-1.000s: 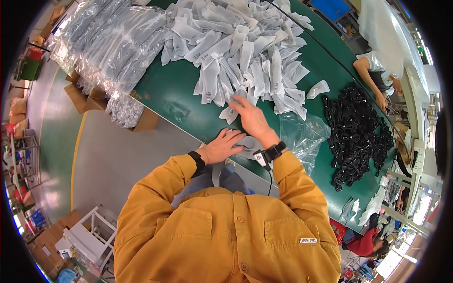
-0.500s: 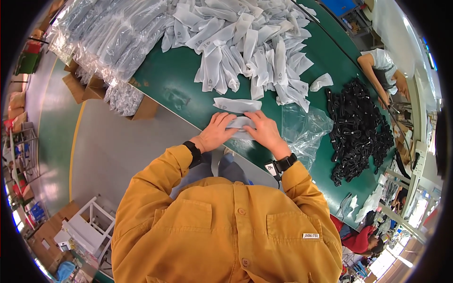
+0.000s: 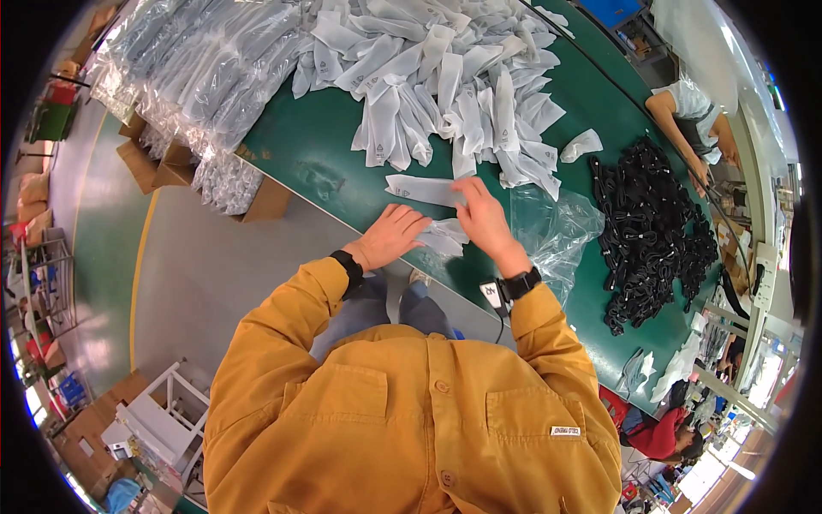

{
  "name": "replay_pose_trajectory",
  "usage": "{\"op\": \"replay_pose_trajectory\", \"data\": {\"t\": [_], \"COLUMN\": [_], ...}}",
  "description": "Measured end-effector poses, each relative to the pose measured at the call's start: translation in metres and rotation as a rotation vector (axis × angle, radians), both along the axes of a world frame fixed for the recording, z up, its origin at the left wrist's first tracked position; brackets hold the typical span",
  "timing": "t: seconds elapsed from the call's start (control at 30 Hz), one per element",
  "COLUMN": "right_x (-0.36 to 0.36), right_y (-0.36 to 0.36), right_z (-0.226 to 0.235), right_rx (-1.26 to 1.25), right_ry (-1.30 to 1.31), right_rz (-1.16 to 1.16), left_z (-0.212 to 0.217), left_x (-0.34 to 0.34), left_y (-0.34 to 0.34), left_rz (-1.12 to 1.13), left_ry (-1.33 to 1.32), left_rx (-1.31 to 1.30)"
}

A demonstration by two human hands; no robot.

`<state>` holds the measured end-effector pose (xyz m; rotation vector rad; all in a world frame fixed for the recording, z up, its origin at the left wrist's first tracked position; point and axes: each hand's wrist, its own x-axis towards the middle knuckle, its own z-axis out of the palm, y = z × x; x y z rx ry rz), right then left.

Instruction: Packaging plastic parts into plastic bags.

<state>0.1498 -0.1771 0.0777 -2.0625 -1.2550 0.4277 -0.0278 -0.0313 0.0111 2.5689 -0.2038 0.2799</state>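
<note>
Left grip (image 3: pixel 390 236) lay flat, unclenched, on pouches (image 3: pixel 446 237) mid-frame; right grip (image 3: pixel 485 218) touched lone pouch (image 3: pixel 416 188) just above, pinching or not I couldn't tell. Gathering step, I judged; next move called for firm pinch.

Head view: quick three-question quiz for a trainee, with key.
1. True or false: in the picture, the black cables lie to the right of the clear bag.
2. Which hand touches the right end of the flat white pouch, which lies just above the left hand in the picture? A) left B) right C) neither
3. Fill in: the crumpled white pouch shows to the ____ of the left hand.

Key: 1. True. 2. B, the right hand. 3. Right.
</note>
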Motion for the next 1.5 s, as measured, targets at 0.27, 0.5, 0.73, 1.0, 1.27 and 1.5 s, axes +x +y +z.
{"op": "replay_pose_trajectory", "data": {"t": [0.27,0.5,0.73,1.0,1.27,1.5], "right_x": [-0.004,0.012,0.048,0.010,0.003,0.040], "right_y": [-0.004,0.024,0.021,-0.044,-0.051,0.021], "right_z": [-0.042,-0.001,-0.067,-0.050,-0.045,-0.002], "right_rx": [-0.116,-0.181,-0.257,-0.019,0.024,-0.048], "right_ry": [-0.086,-0.143,0.179,0.021,-0.393,-0.075], "right_rz": [0.046,-0.264,-0.341,0.015,0.225,-0.309], "left_z": [0.040,0.008,0.000,0.039,0.018,0.005], "left_x": [0.006,0.011,0.013,0.027,0.038,0.039], "left_y": [0.008,0.012,-0.003,0.006,0.009,-0.002], "left_rz": [0.131,-0.053,-0.093,-0.032,-0.098,-0.151], "left_ry": [-0.199,-0.136,0.003,-0.100,-0.028,-0.036], "left_rx": [0.116,-0.047,-0.228,-0.060,-0.151,-0.131]}}
